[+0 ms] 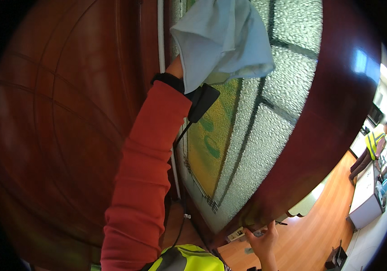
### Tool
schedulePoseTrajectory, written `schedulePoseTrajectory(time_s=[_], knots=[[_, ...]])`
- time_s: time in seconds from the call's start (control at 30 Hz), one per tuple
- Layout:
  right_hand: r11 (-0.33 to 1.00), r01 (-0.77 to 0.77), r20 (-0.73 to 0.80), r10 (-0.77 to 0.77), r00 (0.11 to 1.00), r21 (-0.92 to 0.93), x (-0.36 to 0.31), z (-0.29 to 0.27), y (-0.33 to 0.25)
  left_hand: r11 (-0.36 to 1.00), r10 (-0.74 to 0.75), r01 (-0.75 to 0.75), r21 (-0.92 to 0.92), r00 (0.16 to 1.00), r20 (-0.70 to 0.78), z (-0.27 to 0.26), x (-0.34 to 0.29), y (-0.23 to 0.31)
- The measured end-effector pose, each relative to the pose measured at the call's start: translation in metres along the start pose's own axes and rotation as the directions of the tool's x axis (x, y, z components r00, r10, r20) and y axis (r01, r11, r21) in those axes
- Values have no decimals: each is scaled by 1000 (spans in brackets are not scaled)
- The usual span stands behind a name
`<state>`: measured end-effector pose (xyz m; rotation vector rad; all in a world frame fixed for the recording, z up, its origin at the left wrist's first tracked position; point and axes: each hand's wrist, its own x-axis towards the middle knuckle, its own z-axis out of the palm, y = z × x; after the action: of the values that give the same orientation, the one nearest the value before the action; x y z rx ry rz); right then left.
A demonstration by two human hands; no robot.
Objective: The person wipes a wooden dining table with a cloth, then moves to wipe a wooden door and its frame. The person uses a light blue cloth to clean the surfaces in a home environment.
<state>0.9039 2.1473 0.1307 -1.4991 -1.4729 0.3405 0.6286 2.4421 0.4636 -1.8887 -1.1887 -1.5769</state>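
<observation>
Head view: left hand (175, 67), mostly hidden under a pale blue cloth (223, 38), presses it on the textured glass pane (265, 122); finger state unclear. Near right, right hand (262, 239) grips the dark red door frame's (320, 131) lower edge.

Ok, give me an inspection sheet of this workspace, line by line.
Surface: textured glass panel with dark leading, set in a dark red wooden door.
Job's things: pale blue cloth pressed on the glass.
Clutter: nothing seen.
Hands: left hand mostly hidden under the cloth; right hand grips the door's lower edge.
Cables: black cable hangs from a wrist device.
Surroundings: wooden floor, white counter, another person in a hi-vis vest.
</observation>
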Motion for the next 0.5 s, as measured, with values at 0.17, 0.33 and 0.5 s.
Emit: schedulePoseTrajectory(time_s=[0.17,0.33,0.5], knots=[[997,-80,70,80,994,-8,-6,4,26,979,-165,164,119,986,0,15,-11,-64],[991,-85,102,96,990,-104,-7,1,24,933,-313,302,197,949,27,33,-37,-121],[1000,6,75,-7,997,19,-3,8,25,908,-377,356,221,924,60,47,-70,-146]])
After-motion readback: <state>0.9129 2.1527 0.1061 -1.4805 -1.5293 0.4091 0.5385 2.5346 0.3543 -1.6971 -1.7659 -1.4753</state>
